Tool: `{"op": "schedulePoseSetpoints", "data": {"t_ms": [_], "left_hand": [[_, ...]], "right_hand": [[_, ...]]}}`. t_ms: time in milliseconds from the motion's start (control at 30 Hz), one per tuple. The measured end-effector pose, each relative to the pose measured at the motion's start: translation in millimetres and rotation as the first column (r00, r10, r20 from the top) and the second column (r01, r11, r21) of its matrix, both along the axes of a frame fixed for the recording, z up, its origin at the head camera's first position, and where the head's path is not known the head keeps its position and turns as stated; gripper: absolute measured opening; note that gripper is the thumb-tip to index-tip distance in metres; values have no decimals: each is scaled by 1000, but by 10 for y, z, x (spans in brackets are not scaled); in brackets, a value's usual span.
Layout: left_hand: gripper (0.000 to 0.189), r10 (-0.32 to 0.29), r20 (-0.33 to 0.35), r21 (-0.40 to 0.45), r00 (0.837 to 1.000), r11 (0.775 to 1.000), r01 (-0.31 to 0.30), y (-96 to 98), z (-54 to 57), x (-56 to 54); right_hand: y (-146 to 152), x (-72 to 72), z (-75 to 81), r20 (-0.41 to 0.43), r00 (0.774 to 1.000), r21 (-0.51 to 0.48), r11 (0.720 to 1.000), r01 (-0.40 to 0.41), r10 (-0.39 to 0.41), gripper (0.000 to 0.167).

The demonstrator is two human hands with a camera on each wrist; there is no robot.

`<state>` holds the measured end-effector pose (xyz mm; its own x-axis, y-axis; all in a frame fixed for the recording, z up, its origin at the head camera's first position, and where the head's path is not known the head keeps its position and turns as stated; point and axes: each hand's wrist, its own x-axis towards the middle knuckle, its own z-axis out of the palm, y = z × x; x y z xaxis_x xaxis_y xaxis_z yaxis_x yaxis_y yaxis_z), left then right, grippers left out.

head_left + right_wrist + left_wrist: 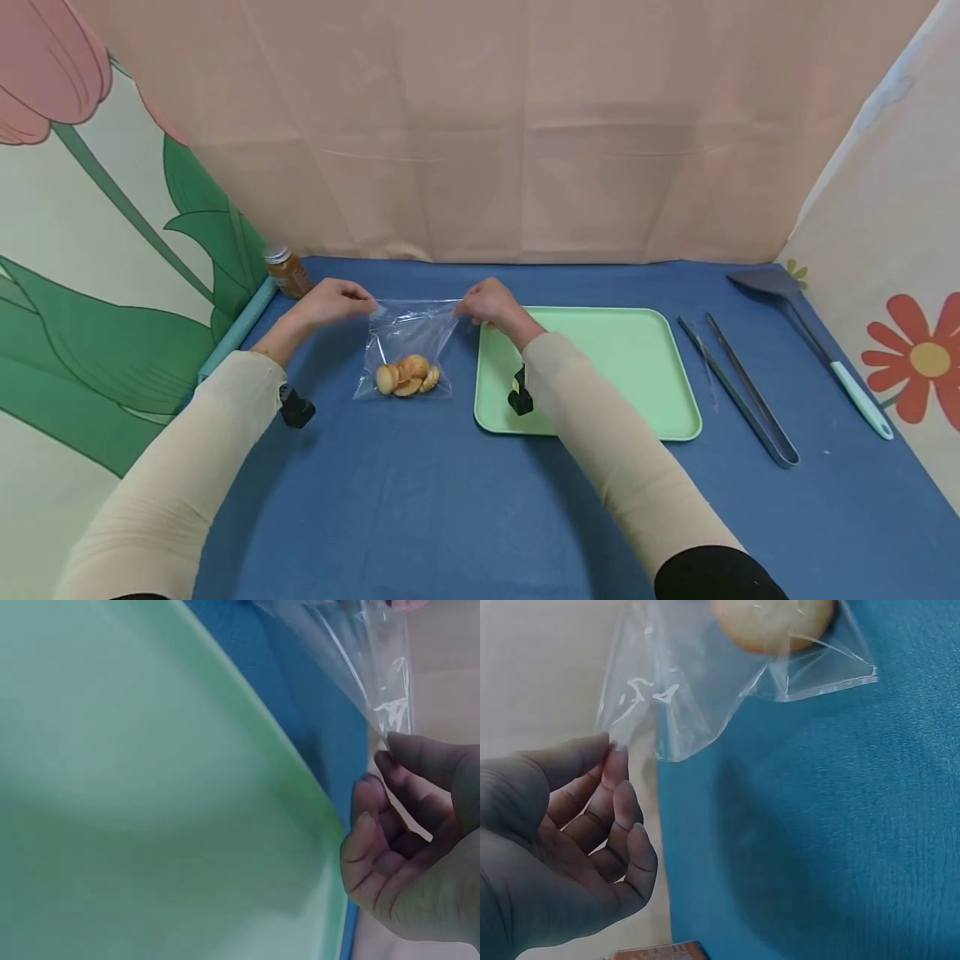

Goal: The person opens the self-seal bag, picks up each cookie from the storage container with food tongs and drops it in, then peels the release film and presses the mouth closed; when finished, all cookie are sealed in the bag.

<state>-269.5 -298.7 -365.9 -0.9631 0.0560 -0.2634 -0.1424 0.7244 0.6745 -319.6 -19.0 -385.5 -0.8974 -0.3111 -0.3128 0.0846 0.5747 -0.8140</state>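
A clear plastic bag (420, 329) hangs between both hands, its top edge stretched across. Several round golden cookies (408, 375) lie in the lower part of the bag. My left hand (333, 304) pinches the bag's top left corner between thumb and index finger; the left wrist view shows that left hand (577, 825) with the other fingers loosely curled. At the opposite top corner, my right hand (491, 304) pinches the film. The right wrist view has this right hand (412, 832) beside the tray's edge, thumb and index finger on the bag corner (391, 712).
A light green tray (615, 358) lies right of the bag, partly under my right forearm. Metal tongs (742, 392) rest beside it, and a spatula (817, 333) with a pale handle lies farther right. A jar (288, 271) with brown contents stands at the back left.
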Motion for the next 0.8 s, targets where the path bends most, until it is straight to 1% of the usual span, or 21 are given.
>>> {"op": "schedulePoseSetpoints", "data": {"t_ms": [100, 200, 367, 500, 567, 633, 700, 733, 800], "left_hand": [[33, 22, 10, -5, 1000, 1000, -22, 20, -48, -41], [31, 45, 23, -11, 999, 999, -45, 34, -68, -71], [30, 67, 35, -38, 997, 997, -65, 49, -90, -110], [30, 76, 44, -37, 996, 997, -74, 44, -123, -123], [30, 83, 48, -30, 995, 996, -82, 44, -141, -126], [31, 89, 52, -20, 995, 996, -88, 41, -160, -126], [31, 100, 59, -6, 993, 995, -99, 40, -180, -126], [32, 105, 63, 0, 993, 994, -105, 37, -191, -125], [33, 113, 77, 16, 991, 993, -115, 23, -210, -123]], "right_hand": [[-26, -20, -60, -20, 999, 18, 999, 42, -41, 10], [-41, -33, -98, -31, 998, 10, 998, 62, -62, 10], [-30, -35, -98, -38, 998, -2, 999, 53, -53, 12], [-23, -26, -83, -39, 998, -9, 999, 45, -45, 15], [-27, -20, -76, -26, 999, -22, 999, 41, -41, 17], [-36, -13, -69, 20, 999, -58, 998, 31, -30, 19], [-46, -5, -55, 97, 995, -105, 994, 23, -13, 19], [-53, 0, -47, 144, 990, -126, 992, 21, -3, 18], [-67, 8, -28, 239, 971, -147, 989, 18, 18, 21]]}}
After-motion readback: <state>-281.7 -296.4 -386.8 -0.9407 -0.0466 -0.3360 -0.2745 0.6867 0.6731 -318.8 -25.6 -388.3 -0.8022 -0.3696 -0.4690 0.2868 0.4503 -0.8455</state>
